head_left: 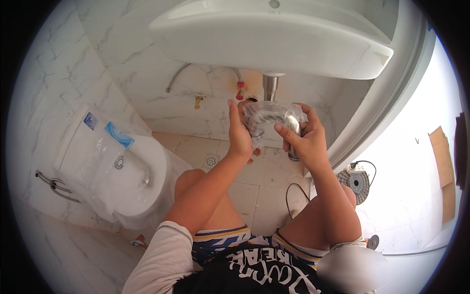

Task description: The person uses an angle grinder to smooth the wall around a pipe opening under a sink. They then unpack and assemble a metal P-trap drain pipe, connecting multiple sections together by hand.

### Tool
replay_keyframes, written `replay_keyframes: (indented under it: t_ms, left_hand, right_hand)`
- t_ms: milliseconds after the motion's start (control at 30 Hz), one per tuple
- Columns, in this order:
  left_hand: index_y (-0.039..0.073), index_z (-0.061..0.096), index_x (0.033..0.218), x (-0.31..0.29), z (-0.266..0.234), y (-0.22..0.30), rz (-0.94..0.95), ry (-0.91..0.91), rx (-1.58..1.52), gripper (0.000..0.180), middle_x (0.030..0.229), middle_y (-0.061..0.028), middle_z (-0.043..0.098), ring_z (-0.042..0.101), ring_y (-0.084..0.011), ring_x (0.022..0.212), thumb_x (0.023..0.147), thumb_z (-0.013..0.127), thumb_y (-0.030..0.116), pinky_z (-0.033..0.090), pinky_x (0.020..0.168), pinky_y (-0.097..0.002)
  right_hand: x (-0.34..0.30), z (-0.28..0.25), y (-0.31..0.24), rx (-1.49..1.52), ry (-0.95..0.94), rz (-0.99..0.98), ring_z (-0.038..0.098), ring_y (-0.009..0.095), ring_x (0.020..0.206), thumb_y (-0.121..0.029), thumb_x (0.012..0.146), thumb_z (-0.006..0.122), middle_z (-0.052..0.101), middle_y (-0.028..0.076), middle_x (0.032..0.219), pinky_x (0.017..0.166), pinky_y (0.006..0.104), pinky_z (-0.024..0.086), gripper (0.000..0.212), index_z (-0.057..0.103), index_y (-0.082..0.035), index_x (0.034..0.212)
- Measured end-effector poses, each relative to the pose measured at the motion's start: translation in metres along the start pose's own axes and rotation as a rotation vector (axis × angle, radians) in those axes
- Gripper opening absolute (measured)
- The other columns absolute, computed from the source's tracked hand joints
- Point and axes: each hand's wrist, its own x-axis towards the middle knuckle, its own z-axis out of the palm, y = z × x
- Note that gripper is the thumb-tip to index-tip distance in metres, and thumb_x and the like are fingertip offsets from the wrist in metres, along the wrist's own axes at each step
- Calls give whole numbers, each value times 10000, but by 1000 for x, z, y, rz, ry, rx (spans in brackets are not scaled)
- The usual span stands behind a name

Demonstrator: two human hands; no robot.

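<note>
The bent pipe (272, 115) sits between the right hand (311, 141), clamped on it, and left hand (240, 136), grip unclear.

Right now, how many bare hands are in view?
2: the left hand at the left side of the plastic-wrapped curved metal pipe, and the right hand gripping its right side. Some left fingers are hidden.

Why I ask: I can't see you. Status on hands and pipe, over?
Right hand grips pipe; left hand at its plastic wrap. Pipe near drain tube. Wrap covers much of pipe, possibly in the way.
</note>
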Motion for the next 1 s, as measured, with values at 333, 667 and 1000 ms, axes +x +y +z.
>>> replay_keyframes:
  t_ms: [333, 667, 1000]
  left_hand:
    - [75, 543, 968, 3, -3, -13, 43, 119, 172, 382, 827, 30, 482, 409, -71, 767, 1056, 472, 440, 361, 702, -238]
    - [50, 577, 937, -15, 17, -23, 39, 67, 164, 399, 854, 8, 591, 526, -71, 743, 1044, 508, 429, 461, 676, -251]
    - [20, 696, 842, -43, 15, -42, 252, -750, 798, 159, 759, -159, 658, 637, -253, 678, 829, 671, 177, 503, 668, -385]
  right_hand:
    - [3, -6, -6, 93, -5, 67, 598, 115, 607, -288, 848, 821, 640, 58, 764, 545, 263, 488, 630, 484, 84, 1229]
    - [4, 5, 5, 166, 177, -153, 591, 118, 631, -470, 990, 591, 606, 45, 819, 542, 254, 461, 453, 572, -17, 992]
    - [14, -20, 6, 268, 365, -251, 564, 110, 708, -384, 1037, 529, 598, 68, 1014, 589, 244, 485, 440, 529, -14, 1276]
